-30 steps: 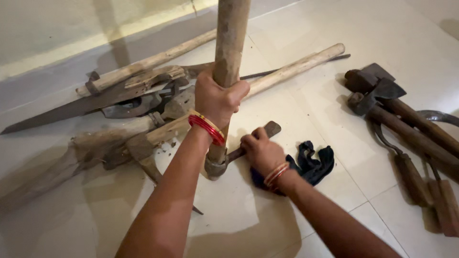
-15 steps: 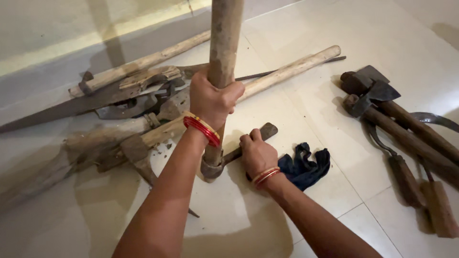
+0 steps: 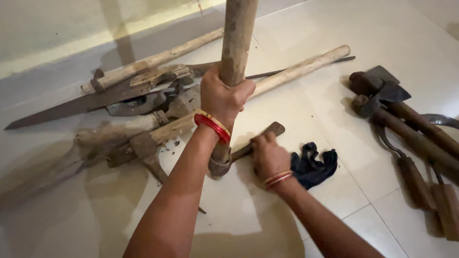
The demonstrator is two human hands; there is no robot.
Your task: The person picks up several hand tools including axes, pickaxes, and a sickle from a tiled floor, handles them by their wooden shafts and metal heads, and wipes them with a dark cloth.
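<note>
My left hand (image 3: pixel 224 98) is closed around a thick upright wooden handle (image 3: pixel 237 33), about halfway down it. The handle's lower end sits in the metal socket (image 3: pixel 218 168) of a rusty tool head lying on the tiled floor. My right hand (image 3: pixel 267 154) presses down on the flat blade of that tool head (image 3: pixel 273 129), fingers wrapped over it. Both wrists wear red and gold bangles. A crumpled dark blue cloth (image 3: pixel 313 165) lies on the floor just right of my right hand.
Behind the handle lie an old hand saw (image 3: pixel 67 109), a pale long wooden handle (image 3: pixel 299 69) and a pile of hoe-like tools (image 3: pixel 124 136). At the right are axes (image 3: pixel 380 91) and wooden-handled sickles (image 3: pixel 418 179). A wall base runs along the top left.
The upright handle swayed slightly left and then back right. Both hands have kept their hold and their places.
</note>
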